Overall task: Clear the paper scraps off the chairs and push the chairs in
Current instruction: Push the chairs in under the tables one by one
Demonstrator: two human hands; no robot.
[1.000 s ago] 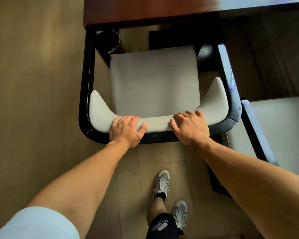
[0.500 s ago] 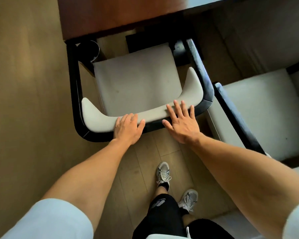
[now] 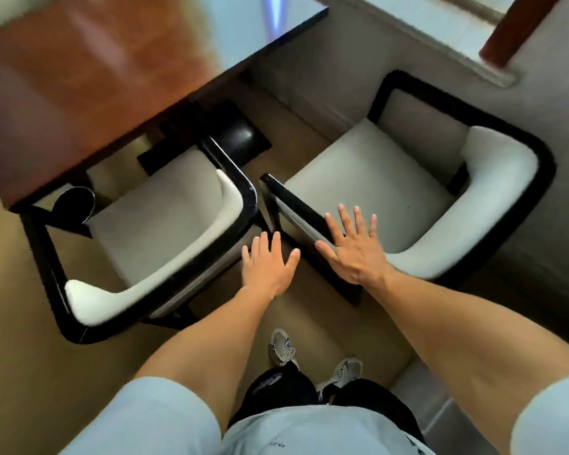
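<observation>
Tan flooring point(image 3: 20, 323) runs under a reddish-brown table point(image 3: 79, 77) with a dark edge, whose far corner shines with pale reflected light; a pale wall point(image 3: 325, 54) and a light sill stand beyond it at upper right.

From the head view, the left chair point(image 3: 152, 221), black-framed with a pale seat and a pale padded backrest, sits with its front tucked under the table edge; its seat shows no scraps; the right chair point(image 3: 375, 185), of the same make, stands just beside it, turned at an angle and wholly clear of the table, its seat likewise bare save for a tiny dark speck.

The left hand point(image 3: 270, 264) hangs flat with fingers straight and spread, holding nothing, over the gap between the two chairs and near the left chair's corner; whether it touches the frame cannot be told; the right hand point(image 3: 355, 247) is also flat and splayed, empty, above the near black armrest point(image 3: 293, 201) of the right chair; contact there cannot be told either.

Below, two grey sneakers point(image 3: 312, 359) stand on the floor, beneath dark shorts point(image 3: 276, 389) and a pale blue shirt point(image 3: 309, 431).
</observation>
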